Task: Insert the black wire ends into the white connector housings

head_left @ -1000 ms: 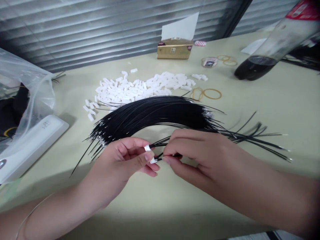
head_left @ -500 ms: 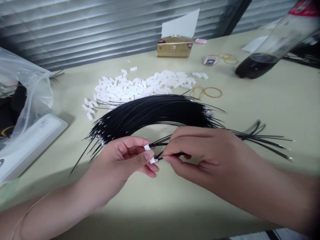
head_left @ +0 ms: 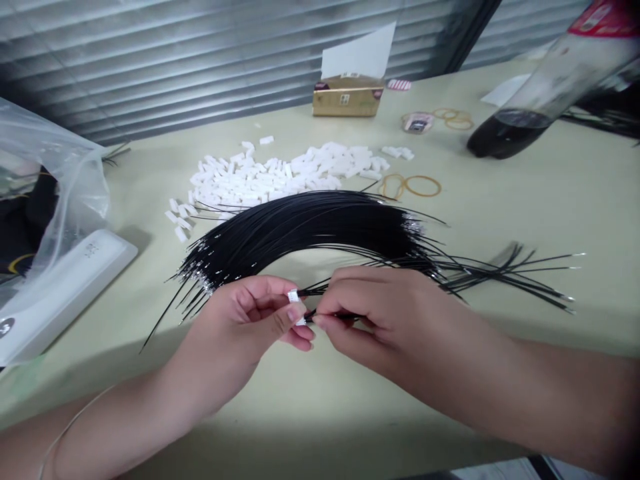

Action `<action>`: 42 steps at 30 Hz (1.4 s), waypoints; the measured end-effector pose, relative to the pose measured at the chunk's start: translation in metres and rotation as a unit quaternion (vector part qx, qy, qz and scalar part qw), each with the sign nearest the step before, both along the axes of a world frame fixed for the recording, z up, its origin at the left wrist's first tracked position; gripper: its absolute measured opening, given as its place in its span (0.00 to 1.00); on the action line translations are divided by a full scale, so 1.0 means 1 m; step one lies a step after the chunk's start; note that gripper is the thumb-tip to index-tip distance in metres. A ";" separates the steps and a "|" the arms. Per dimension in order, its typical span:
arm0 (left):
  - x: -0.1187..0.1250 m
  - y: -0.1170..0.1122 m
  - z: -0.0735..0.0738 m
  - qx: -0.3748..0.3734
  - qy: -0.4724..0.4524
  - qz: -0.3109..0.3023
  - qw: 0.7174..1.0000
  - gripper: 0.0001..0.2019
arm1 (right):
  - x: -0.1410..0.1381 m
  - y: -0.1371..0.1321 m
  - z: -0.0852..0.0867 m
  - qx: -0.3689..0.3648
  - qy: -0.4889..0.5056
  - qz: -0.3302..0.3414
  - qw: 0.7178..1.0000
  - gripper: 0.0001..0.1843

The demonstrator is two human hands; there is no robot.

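Note:
My left hand [head_left: 250, 320] pinches a small white plastic connector [head_left: 295, 298] between thumb and fingers. My right hand [head_left: 385, 313] is closed in a pinch on a thin black wire [head_left: 333, 315], its tip right at the connector. Other black wires run from the connector under my right hand and fan out to the right [head_left: 525, 280]. Just behind both hands lies a thick arched bundle of black wires [head_left: 310, 230] with bare metal ends. Farther back sits a heap of white connectors [head_left: 280, 177].
A clear plastic bag [head_left: 55, 193] and a white flat device [head_left: 60, 287] lie at the left. Rubber bands [head_left: 413, 187], a gold box with a white card [head_left: 347, 100] and a tilted bottle with dark liquid [head_left: 530, 113] stand at the back. A ribbed metal shutter runs behind the pale green table [head_left: 525, 193].
My right hand has slid a little to the left, bringing the wire tip up against the connector. The loose wire ends at the right have shifted slightly.

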State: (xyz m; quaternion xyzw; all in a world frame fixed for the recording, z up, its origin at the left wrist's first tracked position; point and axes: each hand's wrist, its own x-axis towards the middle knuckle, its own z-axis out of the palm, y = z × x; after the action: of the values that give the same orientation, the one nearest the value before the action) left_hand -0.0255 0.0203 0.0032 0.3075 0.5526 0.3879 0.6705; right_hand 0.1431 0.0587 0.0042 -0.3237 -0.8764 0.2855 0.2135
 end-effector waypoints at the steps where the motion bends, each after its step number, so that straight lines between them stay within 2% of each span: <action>1: 0.000 0.000 0.000 0.003 0.008 -0.003 1.000 0.06 | -0.001 -0.001 -0.001 -0.006 0.000 -0.001 1.000 0.12; 6: 0.000 -0.001 0.001 0.006 0.024 -0.013 1.000 0.05 | -0.001 -0.002 0.000 -0.014 -0.010 0.003 1.000 0.11; 10: 0.003 -0.003 0.002 0.005 -0.011 -0.032 0.999 0.04 | 0.010 0.012 0.020 -0.028 -0.066 0.044 0.996 0.12; 14: 0.004 -0.009 -0.002 0.020 -0.028 -0.060 0.998 0.04 | 0.002 0.040 0.033 0.067 -0.038 -0.018 0.997 0.06; 15: 0.004 -0.010 -0.003 0.020 -0.028 -0.061 0.998 0.04 | -0.005 0.048 0.031 0.097 -0.037 -0.001 0.995 0.04; 19: 0.001 -0.009 -0.005 0.007 -0.038 -0.066 0.997 0.04 | -0.040 0.074 0.009 0.179 -0.085 0.152 0.968 0.07; 21: -0.001 -0.006 -0.004 0.002 -0.047 -0.070 0.996 0.05 | -0.051 0.081 -0.002 0.191 -0.109 0.170 0.961 0.07; 24: -0.003 -0.001 -0.001 -0.001 -0.054 -0.074 0.996 0.04 | -0.054 0.082 -0.005 0.198 -0.119 0.155 0.961 0.10; 26: -0.004 0.000 0.000 0.001 -0.058 -0.070 0.996 0.04 | -0.046 0.076 0.002 0.215 -0.107 0.140 0.961 0.10; 29: -0.005 0.001 -0.001 0.010 -0.078 -0.051 0.996 0.03 | -0.026 0.058 0.021 0.258 -0.023 0.097 0.961 0.11; 31: -0.006 0.001 -0.002 0.015 -0.089 -0.041 0.995 0.04 | -0.012 0.044 0.030 0.241 0.031 0.090 0.966 0.11; 33: -0.007 0.001 -0.003 0.016 -0.088 -0.034 0.995 0.03 | 0.000 0.033 0.034 0.166 0.045 0.104 0.980 0.08; 36: -0.007 0.001 -0.002 0.003 -0.073 -0.020 0.997 0.04 | 0.009 0.025 0.029 0.062 0.016 0.100 0.993 0.08; 39: -0.006 0.001 -0.001 -0.006 -0.057 -0.010 0.998 0.04 | 0.011 0.026 0.022 0.029 0.001 0.094 0.995 0.10; 42: -0.007 0.000 -0.001 -0.010 -0.049 -0.020 0.999 0.03 | 0.011 0.028 0.020 0.028 0.008 0.099 0.995 0.09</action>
State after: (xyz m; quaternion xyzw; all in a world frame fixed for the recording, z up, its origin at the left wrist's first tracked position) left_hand -0.0324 0.0205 0.0017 0.2926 0.5170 0.3835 0.7072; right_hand 0.1536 0.0868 0.0241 -0.2272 -0.9099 0.2834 0.2005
